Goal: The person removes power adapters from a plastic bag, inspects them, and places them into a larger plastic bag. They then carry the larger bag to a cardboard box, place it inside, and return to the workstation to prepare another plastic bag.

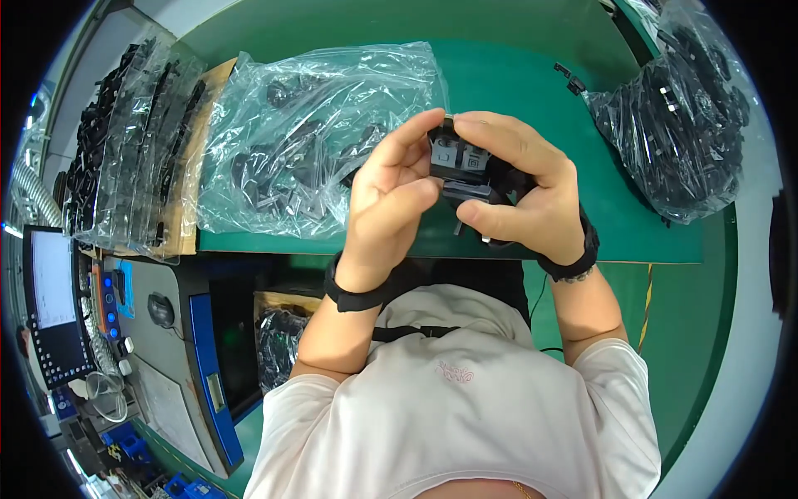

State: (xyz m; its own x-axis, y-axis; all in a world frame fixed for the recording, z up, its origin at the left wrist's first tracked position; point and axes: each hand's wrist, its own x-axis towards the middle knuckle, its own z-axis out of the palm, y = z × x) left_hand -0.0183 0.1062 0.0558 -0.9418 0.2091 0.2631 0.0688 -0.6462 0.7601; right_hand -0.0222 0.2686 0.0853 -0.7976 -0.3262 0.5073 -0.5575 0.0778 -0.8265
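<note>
Between my two hands, over the front part of the green table (pixel 499 75), is a black plastic part (pixel 462 155) with lighter grey faces and small markings; its exact kind cannot be made out. My left hand (pixel 391 187) grips its left side, thumb and fingertips pressed against it. My right hand (pixel 532 183) wraps round its right side, fingers over the top and thumb at the lower edge. Palms and fingers hide much of the part. Just left of my hands lies a large clear plastic bag (pixel 307 141) with several black parts inside.
Strips of black parts in clear plastic (pixel 133 150) stand on cardboard at the left. A full bag of black parts (pixel 677 125) sits at the right, with a small loose black piece (pixel 570 79) beside it. Lower left are a laptop (pixel 54 291) and a mouse (pixel 160 309).
</note>
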